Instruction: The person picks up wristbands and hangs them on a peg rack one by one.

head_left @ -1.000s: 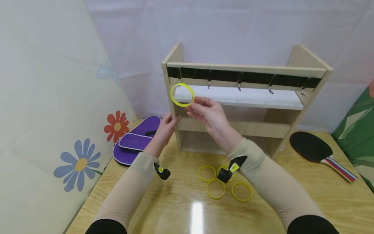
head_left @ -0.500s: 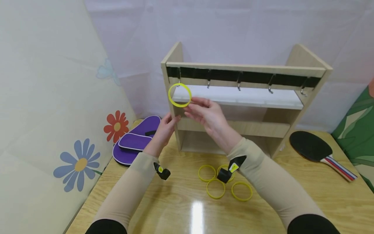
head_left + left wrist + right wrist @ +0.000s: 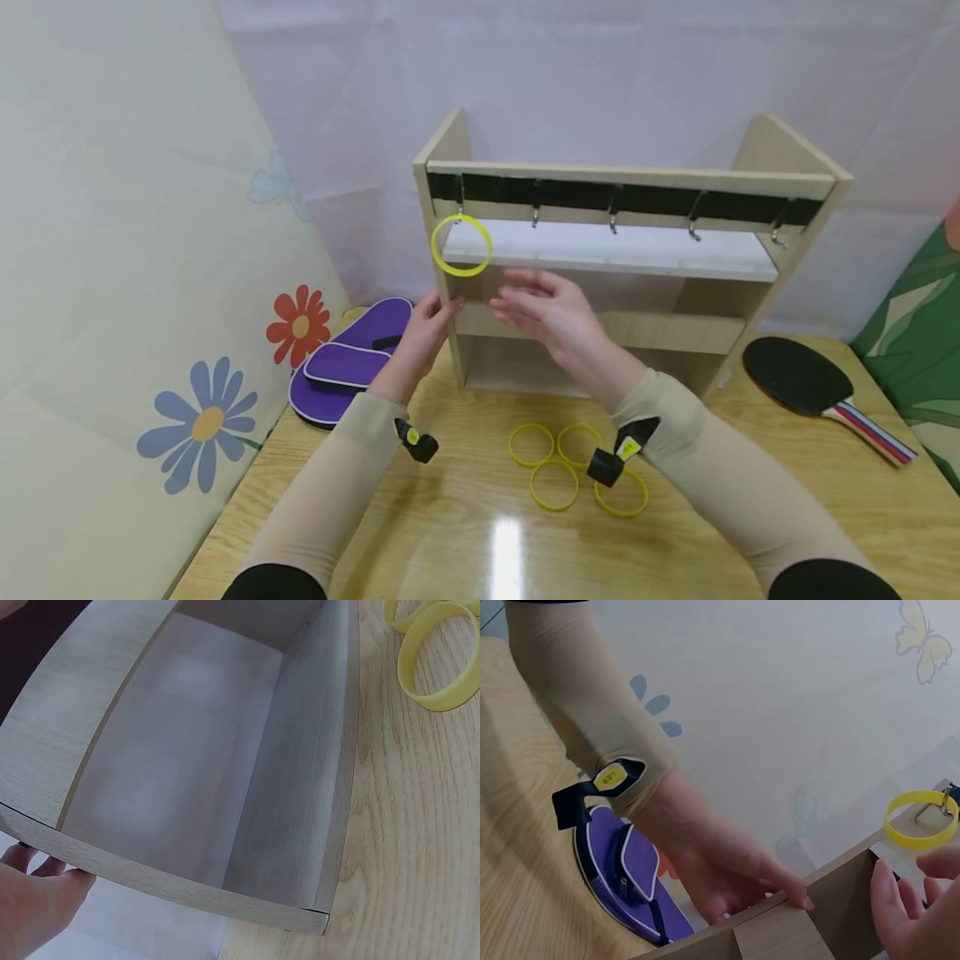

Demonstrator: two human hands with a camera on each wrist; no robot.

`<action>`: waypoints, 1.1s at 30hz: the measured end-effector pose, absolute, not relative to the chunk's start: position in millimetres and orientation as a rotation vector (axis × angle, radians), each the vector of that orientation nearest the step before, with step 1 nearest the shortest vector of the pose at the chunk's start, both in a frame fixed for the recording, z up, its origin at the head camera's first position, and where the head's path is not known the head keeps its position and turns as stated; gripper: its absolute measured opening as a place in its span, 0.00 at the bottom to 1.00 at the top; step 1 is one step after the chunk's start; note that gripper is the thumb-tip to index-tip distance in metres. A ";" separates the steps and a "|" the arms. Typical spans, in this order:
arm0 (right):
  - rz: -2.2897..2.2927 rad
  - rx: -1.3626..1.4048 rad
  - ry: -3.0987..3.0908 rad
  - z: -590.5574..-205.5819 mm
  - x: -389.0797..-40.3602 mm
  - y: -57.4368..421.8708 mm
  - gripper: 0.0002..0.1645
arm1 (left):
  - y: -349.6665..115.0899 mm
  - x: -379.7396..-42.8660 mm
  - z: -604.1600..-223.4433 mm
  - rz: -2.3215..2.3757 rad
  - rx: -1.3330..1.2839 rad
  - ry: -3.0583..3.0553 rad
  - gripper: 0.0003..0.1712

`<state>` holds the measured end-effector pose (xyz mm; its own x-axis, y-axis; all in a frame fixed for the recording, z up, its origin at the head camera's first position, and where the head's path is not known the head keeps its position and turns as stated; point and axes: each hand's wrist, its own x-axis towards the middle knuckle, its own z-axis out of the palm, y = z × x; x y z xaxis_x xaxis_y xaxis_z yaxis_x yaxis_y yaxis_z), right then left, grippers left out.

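Observation:
A yellow ring hangs from the leftmost metal hook of the small wooden shelf; the right wrist view also shows the ring looped on its hook. Just right of and below it, my right hand is apart from the ring, fingers extended and holding nothing. My left hand grips the shelf's left side panel, thumb over the front edge and fingers on the outer face, as the right wrist view shows. On the table in front lie several more yellow rings, one partly behind the right wrist camera.
Several other hooks line the black strip, with no rings on them. A purple paddle case lies left of the shelf. To the right rests a black table tennis paddle. White cloth stands behind.
My right hand let go of the yellow ring and drew back right and down. The ring moved slightly left and now hangs on the hook. My left hand has stayed put.

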<state>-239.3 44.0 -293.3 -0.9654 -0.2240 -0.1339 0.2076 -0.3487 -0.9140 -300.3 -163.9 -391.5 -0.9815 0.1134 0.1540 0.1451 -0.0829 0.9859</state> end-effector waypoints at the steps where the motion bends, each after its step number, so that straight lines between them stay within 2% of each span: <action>1: -2.370 -0.032 1.626 -295.7 -238.3 47.3 0.25 | -164.0 -300.2 -391.7 -2.282 -0.298 -2.108 0.26; 33: -1.879 -0.181 1.992 -407.9 -198.3 173.4 0.32 | -163.3 -299.1 -391.0 -2.233 -0.276 -2.163 0.28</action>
